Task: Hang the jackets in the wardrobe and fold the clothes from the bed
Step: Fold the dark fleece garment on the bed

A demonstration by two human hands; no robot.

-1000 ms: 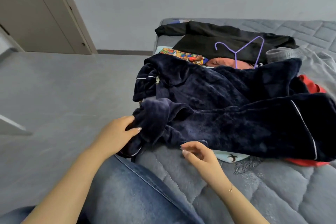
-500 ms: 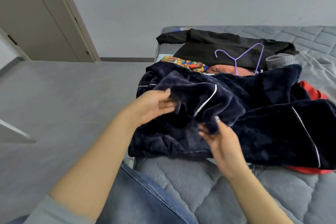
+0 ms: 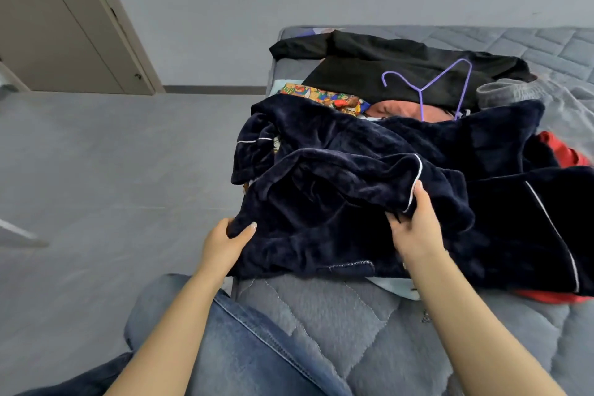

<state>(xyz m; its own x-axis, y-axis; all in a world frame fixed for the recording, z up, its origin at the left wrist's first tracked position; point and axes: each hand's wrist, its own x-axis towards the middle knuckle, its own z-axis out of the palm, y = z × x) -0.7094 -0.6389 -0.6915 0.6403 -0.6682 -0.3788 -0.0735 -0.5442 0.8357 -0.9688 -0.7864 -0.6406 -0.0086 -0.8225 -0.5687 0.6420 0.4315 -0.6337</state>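
A: Largest first, what do we log?

B: The bed, a grey quilted mattress with clothes heaped across its far half. None of them looks folded, so we judge the task barely begun.

A: Next?

B: The navy robe, plush with white piping, rumpled on top of the heap at the near edge. We count it as the piece in hand. Then the black jacket, spread flat at the far end and not hung; no wardrobe interior is in view.

A: Smaller lots?

B: A red garment poking out at the right, a patterned cloth and a grey item behind the robe, all unfolded. A purple hanger lies bare on the jacket.

A: And our hands?

B: Left hand grips the robe's near-left edge, thumb on top, its other fingers hidden under the cloth. Right hand has its fingers curled round a piped fold, bunching it.
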